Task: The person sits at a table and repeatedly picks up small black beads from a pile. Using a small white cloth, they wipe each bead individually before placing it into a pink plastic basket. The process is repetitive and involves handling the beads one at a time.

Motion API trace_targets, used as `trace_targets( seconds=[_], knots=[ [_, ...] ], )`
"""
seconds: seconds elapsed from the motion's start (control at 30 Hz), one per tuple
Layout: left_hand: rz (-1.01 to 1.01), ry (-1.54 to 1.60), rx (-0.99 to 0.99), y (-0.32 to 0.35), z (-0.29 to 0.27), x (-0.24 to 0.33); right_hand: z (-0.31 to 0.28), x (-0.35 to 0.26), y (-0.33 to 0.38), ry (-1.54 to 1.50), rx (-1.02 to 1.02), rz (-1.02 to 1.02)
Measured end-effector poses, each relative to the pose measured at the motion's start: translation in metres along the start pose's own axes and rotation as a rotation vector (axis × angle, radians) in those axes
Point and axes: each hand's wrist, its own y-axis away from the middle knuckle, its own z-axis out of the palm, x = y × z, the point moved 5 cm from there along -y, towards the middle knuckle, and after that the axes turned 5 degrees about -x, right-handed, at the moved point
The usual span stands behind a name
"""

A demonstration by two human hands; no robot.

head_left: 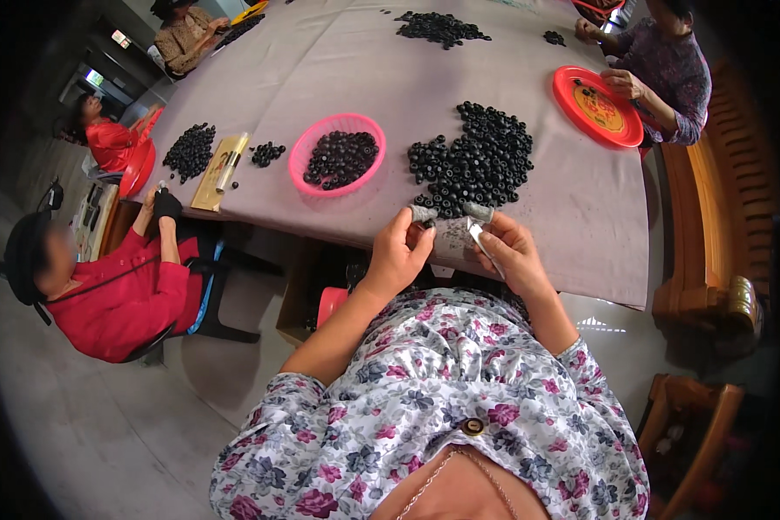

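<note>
At the table's near edge, my left hand pinches a small round black piece between thumb and forefinger. A grey wrap covers the forefinger's tip. My right hand grips a slim knife with a pale blade, which points up toward the table. Grey wrapping covers a fingertip on this hand too. The two hands are a short way apart. Just beyond them lies a large heap of ring-like black pieces. Left of the heap stands a pink basket partly filled with similar pieces.
A grey cloth covers the table. Smaller black heaps lie at the left, beside a tan packet. A red tray is at the right, near another person's hands. A person in red sits left; a wooden bench stands right.
</note>
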Motion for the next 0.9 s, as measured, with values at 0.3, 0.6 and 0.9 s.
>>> trace_targets(
  seconds=[0.3,0.6,0.9],
  knots=[
    [-0.277,0.669,-0.204,0.009,0.024,-0.013,0.000,0.001,0.004,0.078,0.016,0.055],
    [-0.525,1.076,-0.272,0.025,0.034,-0.013,0.020,0.004,0.011,-0.024,-0.171,0.092],
    [-0.642,1.183,-0.325,0.026,0.036,-0.012,0.019,0.013,0.011,-0.053,-0.200,0.130]
  ],
)
